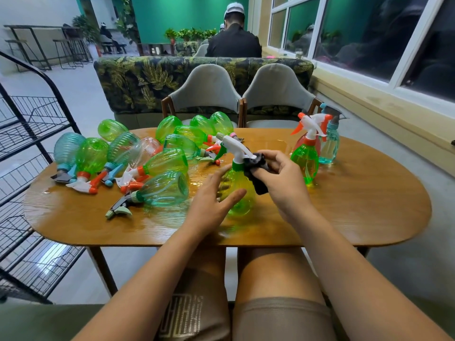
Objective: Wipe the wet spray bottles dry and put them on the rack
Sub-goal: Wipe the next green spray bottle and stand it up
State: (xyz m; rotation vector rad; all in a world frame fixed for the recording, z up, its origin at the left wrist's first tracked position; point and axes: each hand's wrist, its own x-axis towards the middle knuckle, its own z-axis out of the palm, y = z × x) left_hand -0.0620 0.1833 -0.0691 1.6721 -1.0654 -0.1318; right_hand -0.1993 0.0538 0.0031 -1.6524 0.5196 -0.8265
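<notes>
The right hand (283, 180) pinches a cloth (256, 168) on the neck of the bottle (236, 179). The left hand (209, 205), fingers straight, only touches the bottle, which stands between them. A hard rub could tip it.

A single wide-angle view looks out from the seated person's head at the near long edge of the table (344, 217), facing forward and down across it. It sits close: the thighs (275, 274) and both forearms fill the bottom of the frame. The left hand (209, 200) and right hand (283, 178) lie mid-frame, and the aim centres on the bottle (236, 193) and cloth (259, 185) between them. The whole tabletop fits, its rounded ends bowed by the lens. Two chairs (204, 87) show beyond the far edge. The rack (32, 134) stands off the left end, and the window (369, 33) runs along the right.
</notes>
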